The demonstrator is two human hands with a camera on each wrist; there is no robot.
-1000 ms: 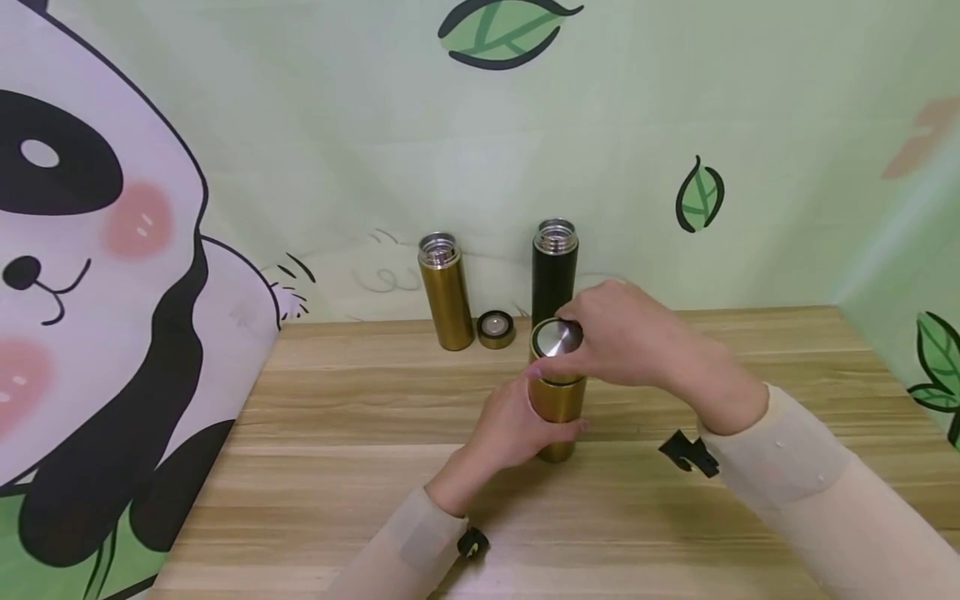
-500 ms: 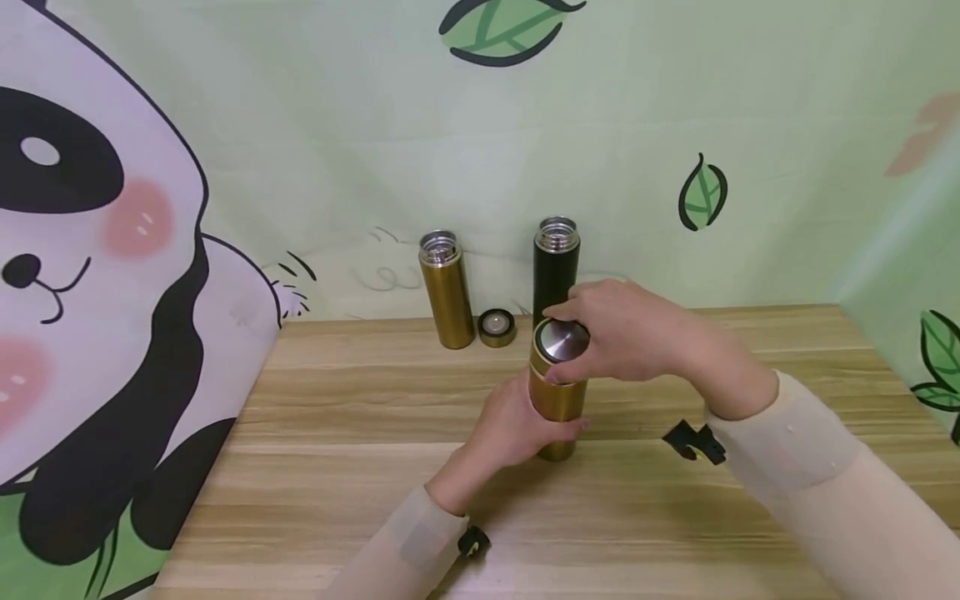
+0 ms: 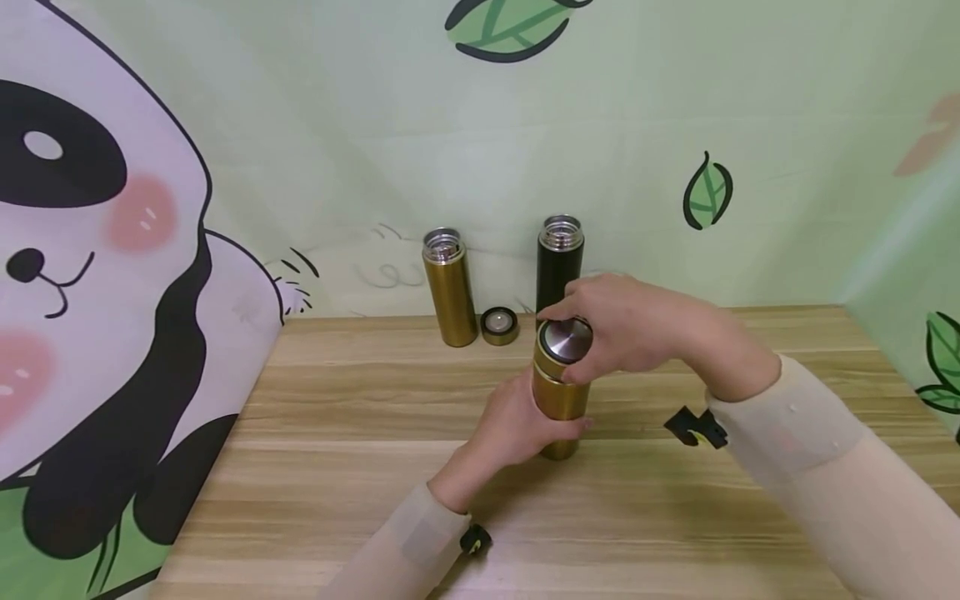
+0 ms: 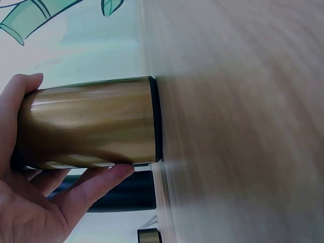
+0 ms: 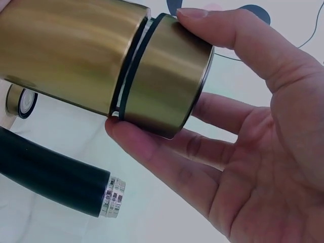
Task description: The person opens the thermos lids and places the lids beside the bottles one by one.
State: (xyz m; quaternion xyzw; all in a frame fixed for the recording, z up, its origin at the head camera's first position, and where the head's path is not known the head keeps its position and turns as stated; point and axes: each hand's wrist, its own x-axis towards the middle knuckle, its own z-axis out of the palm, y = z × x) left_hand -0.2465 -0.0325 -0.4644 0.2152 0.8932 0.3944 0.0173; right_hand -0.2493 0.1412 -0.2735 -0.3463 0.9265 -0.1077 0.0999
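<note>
A gold thermos point(image 3: 562, 402) stands upright on the wooden table, its body gripped by my left hand point(image 3: 512, 423). At its top, my right hand point(image 3: 633, 325) pinches the gold lid point(image 3: 567, 342), which has a shiny steel top. In the right wrist view a thin gap runs between the lid point(image 5: 167, 71) and the body, with thumb and fingertips on opposite sides of the lid. The left wrist view has the thermos base point(image 4: 156, 119) at the table surface, the left thumb and fingers point(image 4: 98, 185) on either side of the body.
Behind the held thermos stands an uncapped black thermos point(image 3: 558, 271), partly hidden. To its left are an uncapped gold thermos point(image 3: 450, 296) and a gold lid lying inside-up point(image 3: 499, 326). A printed cloth backdrop point(image 3: 337, 150) hangs along the table's back edge.
On the lid, my right thumb has shifted rightward and the forefinger leftward, and the wrist has risen slightly. My left hand keeps its grip. The head view has shifted a little.
</note>
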